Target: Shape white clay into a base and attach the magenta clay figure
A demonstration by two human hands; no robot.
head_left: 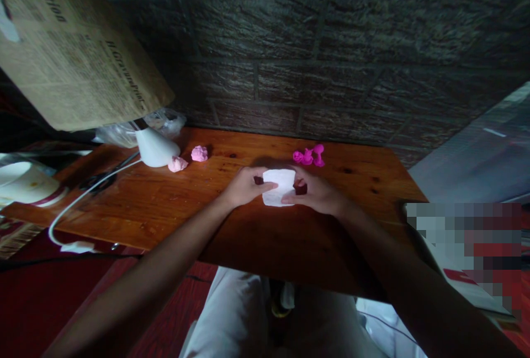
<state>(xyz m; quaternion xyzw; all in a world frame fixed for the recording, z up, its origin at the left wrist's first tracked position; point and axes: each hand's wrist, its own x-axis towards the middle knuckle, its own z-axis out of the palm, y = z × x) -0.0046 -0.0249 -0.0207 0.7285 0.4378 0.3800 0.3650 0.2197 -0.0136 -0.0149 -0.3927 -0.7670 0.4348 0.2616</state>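
A small white sheet (pixel 280 179), squarish like folded paper or tissue, is held up between my two hands just above the wooden table. My left hand (pixel 247 186) pinches its left side, the thumb lying across the front. On the other side, my right hand (pixel 318 191) grips the right edge, with the thumb on the lower front corner; its other fingers are partly hidden behind the sheet. Beyond my right hand lie several bright pink moulded shapes (pixel 307 156). Two crumpled light pink lumps (pixel 199 153) rest to the left of my hands.
A lamp with a white base (pixel 156 148) and newsprint shade (pixel 83 54) stands at the left, its white cord (pixel 58 220) hanging over the table edge. Nearby are dark scissors (pixel 101 181), a plastic bag (pixel 120 133) and a white cup (pixel 25 181). A stone wall (pixel 273 71) rises behind the table (pixel 174 220).
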